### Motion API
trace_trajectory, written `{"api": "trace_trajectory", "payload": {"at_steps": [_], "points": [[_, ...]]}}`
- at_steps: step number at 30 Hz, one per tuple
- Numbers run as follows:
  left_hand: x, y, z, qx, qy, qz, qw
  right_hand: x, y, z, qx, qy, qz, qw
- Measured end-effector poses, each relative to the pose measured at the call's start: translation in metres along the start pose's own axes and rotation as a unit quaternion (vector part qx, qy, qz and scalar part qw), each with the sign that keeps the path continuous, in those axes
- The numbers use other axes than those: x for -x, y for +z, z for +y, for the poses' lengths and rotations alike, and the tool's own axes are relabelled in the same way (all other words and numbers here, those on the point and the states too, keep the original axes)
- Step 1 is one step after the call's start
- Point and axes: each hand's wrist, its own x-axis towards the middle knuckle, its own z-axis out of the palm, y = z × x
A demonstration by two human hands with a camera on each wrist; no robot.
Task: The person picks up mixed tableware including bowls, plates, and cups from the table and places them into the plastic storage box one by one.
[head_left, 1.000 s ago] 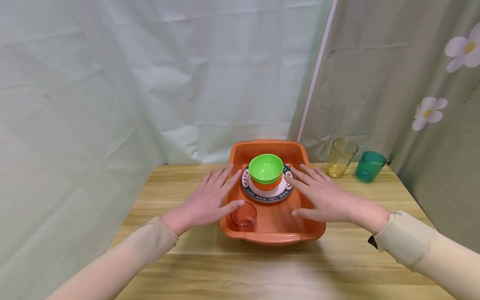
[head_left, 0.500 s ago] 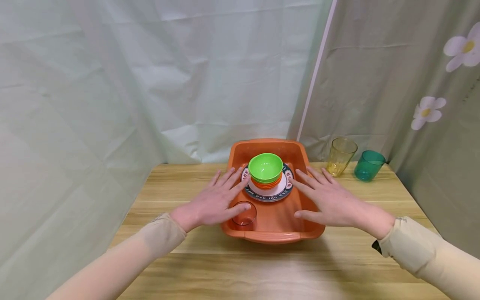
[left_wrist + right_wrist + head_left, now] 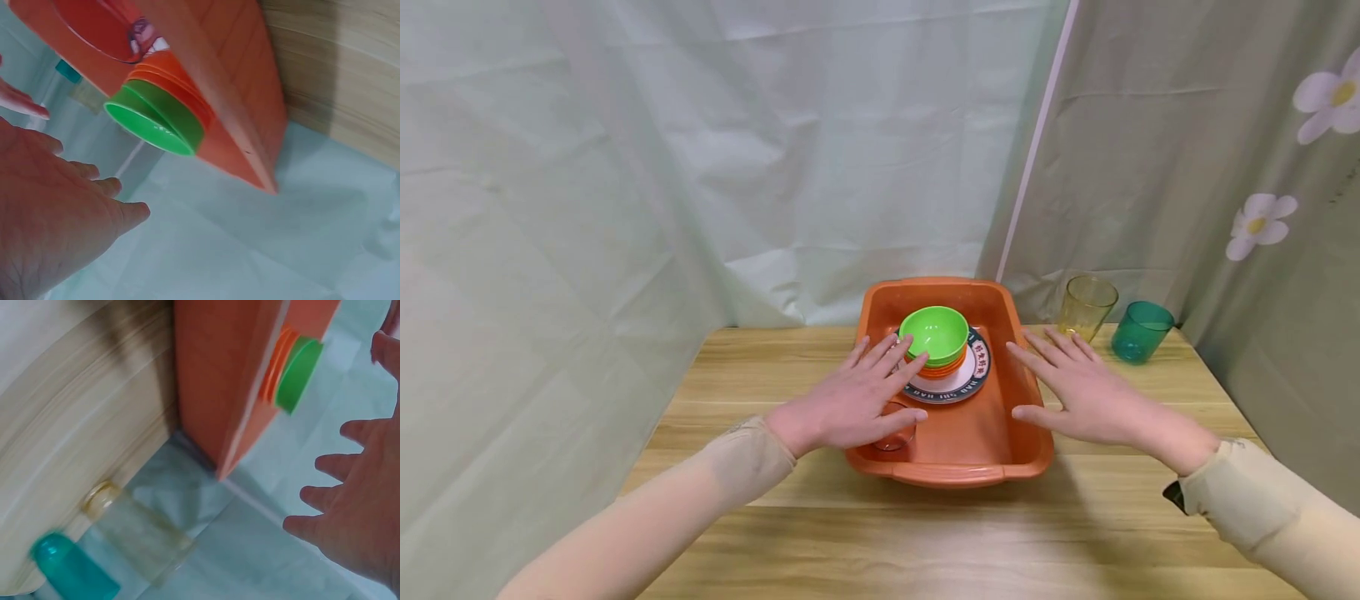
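Note:
My left hand hovers with spread fingers over the left side of an orange plastic basin. Held over the basin's right wall, my right hand is spread the same way and grips nothing. Inside the basin, a stack of green bowls sits on orange bowls, all on a dark-rimmed plate with lettering. Below my left hand, a clear glass in the basin is partly hidden by the thumb. In the left wrist view, the green bowls are apart from the fingers.
A yellow glass tumbler and a teal glass tumbler stand at the back right of the wooden table. Pale curtains hang right behind the table and at its sides.
Both hands have shifted to the right, the left one now covering more of the clear glass and the plate's left edge. The basin and dishes stay in place.

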Motion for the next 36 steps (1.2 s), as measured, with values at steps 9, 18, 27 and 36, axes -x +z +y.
{"api": "trace_trajectory", "payload": {"at_steps": [9, 18, 27, 36], "points": [[-0.028, -0.002, 0.027, -0.024, 0.041, -0.021, 0.9987, 0.015, 0.002, 0.046, -0.017, 0.067, 0.001, 0.998], [-0.057, -0.008, 0.058, -0.035, 0.074, -0.039, 0.9959, 0.020, 0.010, 0.086, -0.085, 0.122, -0.016, 0.989], [-0.078, -0.004, 0.078, -0.030, 0.082, -0.066, 0.9940, 0.008, 0.025, 0.110, -0.205, 0.212, -0.021, 0.955], [-0.085, 0.000, 0.088, -0.049, 0.094, -0.081, 0.9910, -0.014, 0.050, 0.122, -0.342, 0.300, 0.026, 0.890]]}}
